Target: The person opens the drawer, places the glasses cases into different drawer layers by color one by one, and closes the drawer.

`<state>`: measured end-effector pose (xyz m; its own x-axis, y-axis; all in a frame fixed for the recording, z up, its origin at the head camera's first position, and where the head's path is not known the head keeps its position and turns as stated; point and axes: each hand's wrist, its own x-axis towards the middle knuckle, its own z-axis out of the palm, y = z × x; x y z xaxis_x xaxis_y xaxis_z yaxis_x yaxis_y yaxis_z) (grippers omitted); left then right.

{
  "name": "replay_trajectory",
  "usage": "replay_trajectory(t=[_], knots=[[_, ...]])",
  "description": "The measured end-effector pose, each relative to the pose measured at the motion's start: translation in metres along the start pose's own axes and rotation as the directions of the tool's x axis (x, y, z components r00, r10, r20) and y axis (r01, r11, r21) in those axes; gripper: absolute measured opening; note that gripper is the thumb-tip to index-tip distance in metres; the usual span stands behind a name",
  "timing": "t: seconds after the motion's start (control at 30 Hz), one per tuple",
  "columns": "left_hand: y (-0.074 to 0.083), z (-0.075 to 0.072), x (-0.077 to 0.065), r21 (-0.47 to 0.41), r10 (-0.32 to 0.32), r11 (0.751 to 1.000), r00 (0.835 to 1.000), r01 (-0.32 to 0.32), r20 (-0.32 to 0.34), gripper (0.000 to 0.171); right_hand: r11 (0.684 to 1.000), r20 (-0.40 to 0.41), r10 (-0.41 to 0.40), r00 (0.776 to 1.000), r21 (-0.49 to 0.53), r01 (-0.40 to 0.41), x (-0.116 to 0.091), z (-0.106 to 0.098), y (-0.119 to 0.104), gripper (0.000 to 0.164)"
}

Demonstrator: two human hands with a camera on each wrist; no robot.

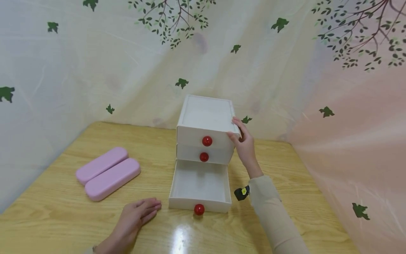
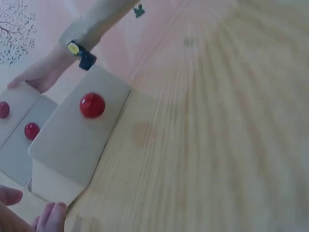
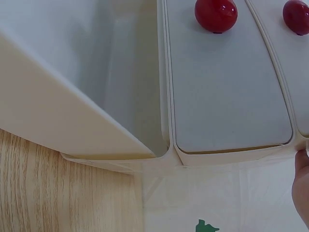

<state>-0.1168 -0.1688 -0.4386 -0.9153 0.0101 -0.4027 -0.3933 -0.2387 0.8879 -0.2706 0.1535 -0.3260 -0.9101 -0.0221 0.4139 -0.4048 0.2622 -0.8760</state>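
Note:
A white three-tier drawer unit (image 1: 207,113) stands on the wooden table, with a round red knob on each drawer. Its bottom drawer (image 1: 199,183) is pulled out, and the bare white floor inside shows; the upper two drawers are closed. My right hand (image 1: 245,148) holds the unit's upper right front corner, thumb at the front edge and fingers over the top and side. In the right wrist view only part of that hand (image 3: 301,186) shows. My left hand (image 1: 136,218) rests on the table left of the open drawer, fingers loosely extended, holding nothing.
Two long pink rounded cases (image 1: 112,180) lie side by side on the table (image 1: 152,141) at left. A printed fabric backdrop (image 1: 142,70) with leaves and branches rises behind the table and along its sides. A black wrist device (image 1: 242,193) sits at my right sleeve.

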Motion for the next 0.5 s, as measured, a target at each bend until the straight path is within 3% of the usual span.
replay_trajectory(t=[0.07, 0.17, 0.33, 0.43, 0.47, 0.5], knots=[[0.006, -0.003, 0.003, -0.010, 0.044, 0.999, 0.999, -0.044, 0.002, 0.044, 1.000, 0.003, 0.004, 1.000, -0.005, -0.004, -0.003, 0.000, -0.008, 0.052], [0.017, -0.009, 0.008, 0.030, 0.168, 0.985, 0.985, -0.169, 0.025, 0.047, 1.000, 0.007, 0.003, 1.000, -0.007, -0.003, -0.007, 0.002, -0.018, 0.051], [0.042, -0.023, 0.012, 0.129, 0.385, 0.911, 0.920, -0.391, 0.071, 0.047, 1.000, 0.009, 0.004, 1.000, 0.002, -0.004, -0.007, 0.002, -0.018, 0.051], [0.056, -0.030, 0.015, 0.245, 0.485, 0.831, 0.866, -0.499, 0.119, 0.039, 1.000, 0.008, 0.004, 1.000, -0.005, -0.004, -0.007, 0.002, -0.019, 0.051], [0.061, -0.032, 0.016, 0.311, 0.514, 0.789, 0.847, -0.529, 0.137, 0.035, 1.000, 0.007, 0.003, 1.000, -0.009, -0.003, -0.008, 0.002, -0.020, 0.051], [0.064, -0.035, 0.019, 0.393, 0.549, 0.728, 0.821, -0.561, 0.155, 0.032, 1.000, 0.007, 0.004, 1.000, -0.011, -0.004, -0.008, 0.002, -0.020, 0.051]])
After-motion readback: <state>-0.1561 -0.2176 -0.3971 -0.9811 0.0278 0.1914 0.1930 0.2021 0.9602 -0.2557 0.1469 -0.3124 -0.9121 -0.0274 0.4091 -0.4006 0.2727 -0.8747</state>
